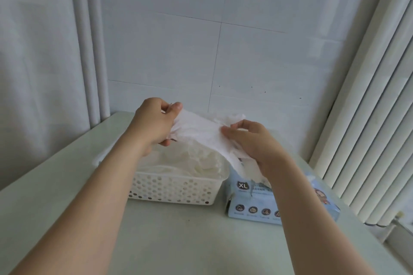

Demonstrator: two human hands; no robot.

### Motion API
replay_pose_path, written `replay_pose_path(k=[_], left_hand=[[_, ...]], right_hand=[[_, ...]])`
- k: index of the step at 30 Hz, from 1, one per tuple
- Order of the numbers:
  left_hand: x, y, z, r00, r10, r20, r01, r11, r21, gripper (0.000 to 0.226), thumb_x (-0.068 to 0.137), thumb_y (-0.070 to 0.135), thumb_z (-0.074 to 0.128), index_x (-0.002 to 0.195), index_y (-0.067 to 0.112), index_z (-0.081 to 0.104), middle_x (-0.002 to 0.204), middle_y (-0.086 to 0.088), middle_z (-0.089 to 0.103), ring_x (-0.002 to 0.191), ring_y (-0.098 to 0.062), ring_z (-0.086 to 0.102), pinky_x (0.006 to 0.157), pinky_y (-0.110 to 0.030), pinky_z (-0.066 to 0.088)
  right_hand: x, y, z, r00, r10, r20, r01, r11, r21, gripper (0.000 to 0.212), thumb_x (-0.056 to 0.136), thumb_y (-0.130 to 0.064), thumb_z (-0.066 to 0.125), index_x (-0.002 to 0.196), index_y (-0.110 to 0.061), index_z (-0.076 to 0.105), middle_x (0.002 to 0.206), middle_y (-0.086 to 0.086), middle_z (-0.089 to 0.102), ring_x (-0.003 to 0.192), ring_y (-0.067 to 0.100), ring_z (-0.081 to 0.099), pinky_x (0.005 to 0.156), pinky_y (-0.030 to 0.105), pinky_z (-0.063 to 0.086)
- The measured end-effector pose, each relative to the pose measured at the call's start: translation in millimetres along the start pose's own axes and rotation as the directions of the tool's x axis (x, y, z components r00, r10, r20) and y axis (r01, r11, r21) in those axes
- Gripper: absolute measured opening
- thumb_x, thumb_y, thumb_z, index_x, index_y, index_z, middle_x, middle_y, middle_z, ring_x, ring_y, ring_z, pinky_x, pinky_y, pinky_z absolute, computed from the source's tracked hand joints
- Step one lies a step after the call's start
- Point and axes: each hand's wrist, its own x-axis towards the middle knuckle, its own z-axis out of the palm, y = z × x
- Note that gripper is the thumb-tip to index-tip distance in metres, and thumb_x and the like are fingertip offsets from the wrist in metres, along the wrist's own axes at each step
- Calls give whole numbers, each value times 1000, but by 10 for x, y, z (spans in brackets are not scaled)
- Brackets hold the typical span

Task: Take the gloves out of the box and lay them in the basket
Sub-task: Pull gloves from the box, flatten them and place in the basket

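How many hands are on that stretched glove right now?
2. The left hand grips the glove at its left end above the basket; the right hand pinches its right end above the box.

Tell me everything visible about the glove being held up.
The glove is thin, translucent white, crinkled film, seemingly plastic. It is stretched in the air between the left hand, pinching one end, and the right hand, pinching the other, above the basket. Its lower edge dips toward the box; contact there is unclear.
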Motion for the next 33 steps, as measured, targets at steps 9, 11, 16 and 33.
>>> replay_pose_path(k=[9,11,16,33], left_hand=[[211,-604,-278,993,48,-103,19,823,568,43,106,38,56,77,10,41,91,-19,61,76,-37,56,56,-37,32],[217,-685,-287,992,23,-120,56,785,617,36,105,37,58,84,11,46,107,-18,65,86,-37,56,66,-38,37],[133,-651,-271,990,-79,-120,142,670,728,27,101,31,67,117,10,60,123,-16,63,110,-40,61,76,-40,43],[-49,-301,-72,685,-459,566,-223,607,763,74,99,42,68,161,42,28,164,7,39,142,-21,49,114,-37,43]], right_hand=[[238,162,683,973,-233,-2,209,879,-429,52,90,-25,81,130,-27,48,99,1,75,90,16,69,68,31,56],[236,203,782,953,-301,21,257,774,-579,56,92,-26,79,137,-26,45,109,0,68,98,16,61,70,31,50],[207,153,808,914,-355,198,350,437,-829,50,98,-28,72,145,-26,54,135,5,53,130,29,48,104,38,44],[157,105,795,924,86,372,292,468,-834,71,89,-46,76,152,-22,51,133,-1,61,122,21,59,90,31,48]])
